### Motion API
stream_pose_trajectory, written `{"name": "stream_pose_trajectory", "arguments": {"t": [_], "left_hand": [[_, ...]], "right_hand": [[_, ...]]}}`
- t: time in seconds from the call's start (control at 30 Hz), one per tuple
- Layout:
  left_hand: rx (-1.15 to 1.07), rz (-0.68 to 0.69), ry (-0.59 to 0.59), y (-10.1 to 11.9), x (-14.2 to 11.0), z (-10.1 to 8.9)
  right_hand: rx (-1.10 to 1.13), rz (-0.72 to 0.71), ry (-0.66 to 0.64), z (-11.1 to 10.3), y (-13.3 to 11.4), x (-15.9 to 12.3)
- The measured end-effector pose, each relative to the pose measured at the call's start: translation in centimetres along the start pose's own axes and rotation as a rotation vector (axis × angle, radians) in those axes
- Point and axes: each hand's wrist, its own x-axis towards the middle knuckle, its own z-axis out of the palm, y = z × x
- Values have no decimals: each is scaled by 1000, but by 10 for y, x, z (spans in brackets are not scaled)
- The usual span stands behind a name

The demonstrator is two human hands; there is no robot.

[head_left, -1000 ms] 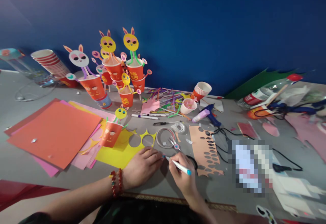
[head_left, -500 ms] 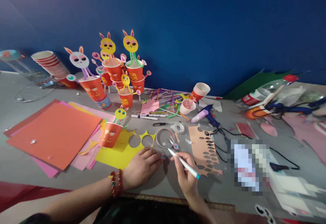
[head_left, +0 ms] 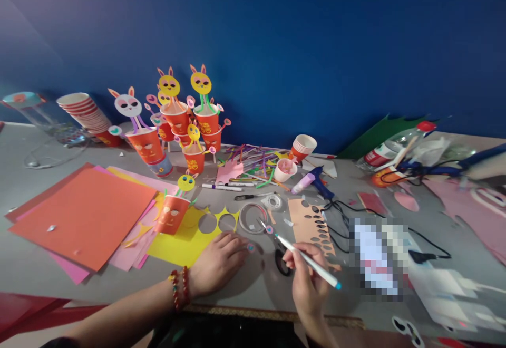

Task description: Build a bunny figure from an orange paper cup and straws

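Note:
My left hand (head_left: pixel 223 262) lies flat on the table, partly over a yellow sheet (head_left: pixel 174 248) with round holes. Its fingertips are at a small paper disc (head_left: pixel 250 248) with a blue mark. In my right hand (head_left: pixel 310 279) is a white marker (head_left: pixel 308 261) with a blue end, its tip angled up and left. Scissors (head_left: pixel 281 262) with dark handles lie between the hands, partly behind my right hand. Beyond their blades sits a clear tape ring (head_left: pixel 253 218), and another small marked disc (head_left: pixel 269 229) is beside it.
Red paper cups with rabbit faces (head_left: pixel 174 213) stand at the left, near orange sheets (head_left: pixel 83 216). Straws (head_left: pixel 253 161) lie at the back. A punched peach sheet (head_left: pixel 300 216), a glue gun (head_left: pixel 322 184) and its cable are on the right. Another person's arm (head_left: pixel 490 167) shows at the right edge.
My right hand has moved right and back with the marker, away from the disc at my left fingertips, uncovering the scissors' handles. The view has shifted slightly. My left hand stays put.

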Motion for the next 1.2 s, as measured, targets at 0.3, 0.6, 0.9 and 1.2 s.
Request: {"name": "stream_pose_trajectory", "arguments": {"t": [0.3,0.6,0.9,1.2], "left_hand": [[-404,-427,-74,23,2,-28],[-398,-389,-188,37,10,-36],[-218,-305,-291,47,9,-34],[-720,-276,-134,64,5,-44]], "right_hand": [[56,-78,-294,-15,-20,-12],[117,-48,-531,9,-33,-19],[5,-73,-593,11,-35,-28],[93,13,-570,-1,-27,-33]]}}
